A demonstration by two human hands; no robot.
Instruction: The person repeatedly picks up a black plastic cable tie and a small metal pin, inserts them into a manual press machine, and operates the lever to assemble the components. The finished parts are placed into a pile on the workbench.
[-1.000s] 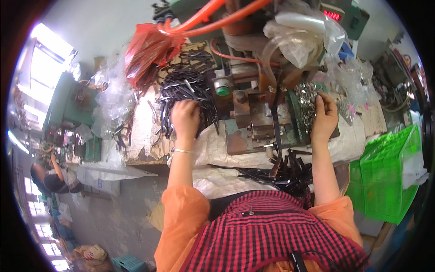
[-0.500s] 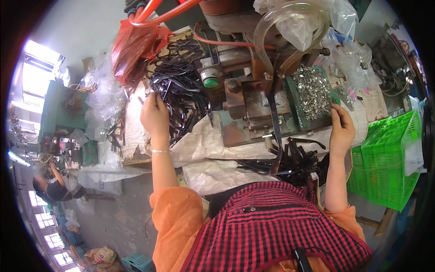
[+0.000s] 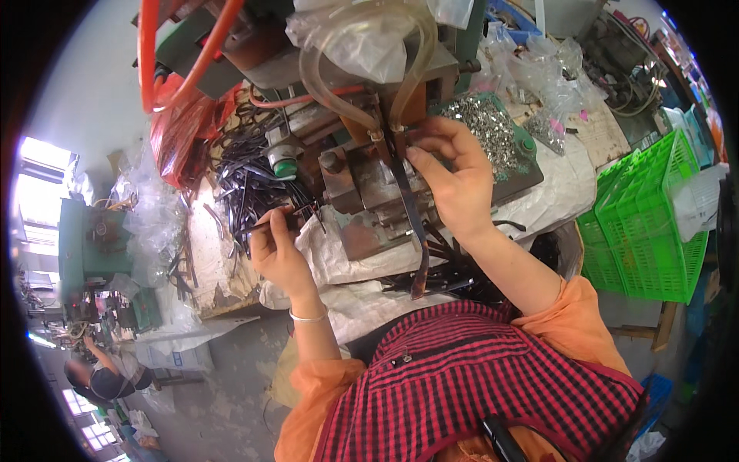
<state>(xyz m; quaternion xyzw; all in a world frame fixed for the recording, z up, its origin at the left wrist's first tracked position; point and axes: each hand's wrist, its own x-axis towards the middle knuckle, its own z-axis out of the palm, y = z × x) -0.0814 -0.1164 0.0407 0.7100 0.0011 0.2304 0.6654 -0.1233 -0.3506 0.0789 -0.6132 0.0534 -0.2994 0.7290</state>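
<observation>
My left hand (image 3: 282,252) is closed in a pinch on a thin dark glasses temple (image 3: 252,229), in front of the pile of dark temples (image 3: 245,173). My right hand (image 3: 460,179) is at the bench machine (image 3: 358,181), thumb and forefinger curled together beside its clear-tubed head. Whatever lies between those fingertips is too small to make out. Another dark brown temple (image 3: 414,231) hangs from the machine head toward me, its bent tip lowest. Right of the machine, behind my right hand, a green tray (image 3: 531,171) holds many small shiny metal pieces (image 3: 485,131).
More dark temples (image 3: 454,281) lie in a heap below the machine's front edge. A green button (image 3: 285,168) sits on the machine's left. A red plastic bag (image 3: 185,131) is at the far left, green crates (image 3: 647,223) at the right. Another person (image 3: 112,377) works at the left.
My right hand has moved left from the metal-piece tray to the machine head. My left hand has drawn back from the pile toward me with a temple. The view has shifted right.
</observation>
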